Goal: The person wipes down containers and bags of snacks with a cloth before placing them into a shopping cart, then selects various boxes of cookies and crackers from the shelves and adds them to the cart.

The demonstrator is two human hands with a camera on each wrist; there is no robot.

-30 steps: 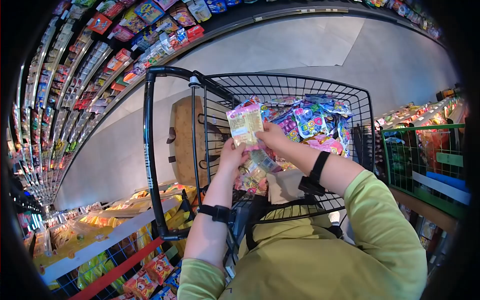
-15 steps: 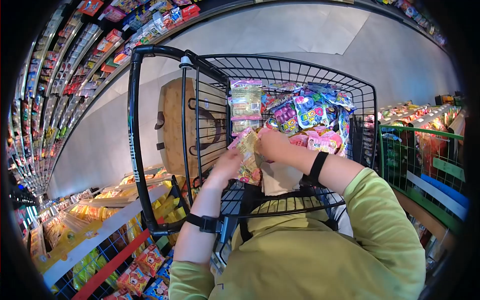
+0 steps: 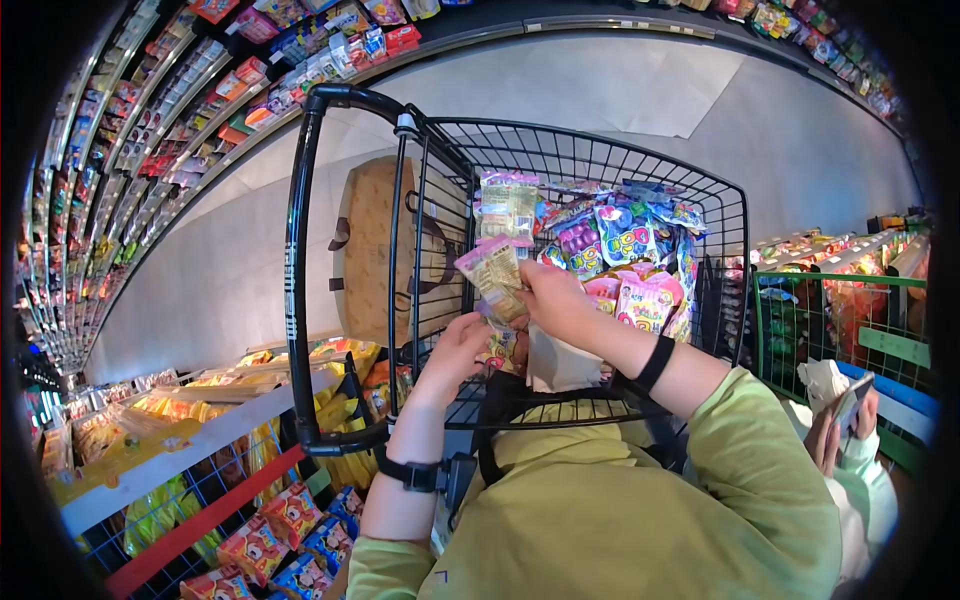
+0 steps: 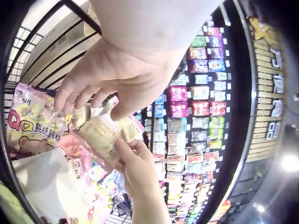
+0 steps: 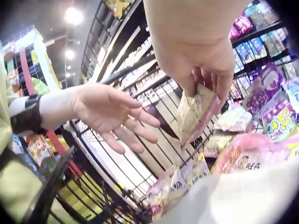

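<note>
Over the black cart basket, my right hand [image 3: 556, 298] pinches a pink-edged candy packet [image 3: 492, 279] by its side. In the right wrist view that packet [image 5: 196, 114] hangs tilted from the fingers of my right hand [image 5: 198, 65]. My left hand [image 3: 455, 352] is beside it, palm toward the packet; the right wrist view shows the left hand's fingers [image 5: 135, 126] spread and touching nothing. Another pink-topped packet [image 3: 508, 205] lies at the basket's left end. Purple and blue bags [image 3: 625, 235] and pink bags [image 3: 645, 300] fill the right part.
A brown bag [image 3: 375, 250] is beyond the cart's handle bar [image 3: 298, 260]. Candy shelves [image 3: 130, 160] curve along the left and top. At lower left stands a snack rack with a red strip [image 3: 205, 520]. Another person's hands [image 3: 845, 425] hold a phone at lower right.
My left hand has let go of the packet and moved slightly away from it. My right hand has raised the packet. Another person has come into view at lower right.
</note>
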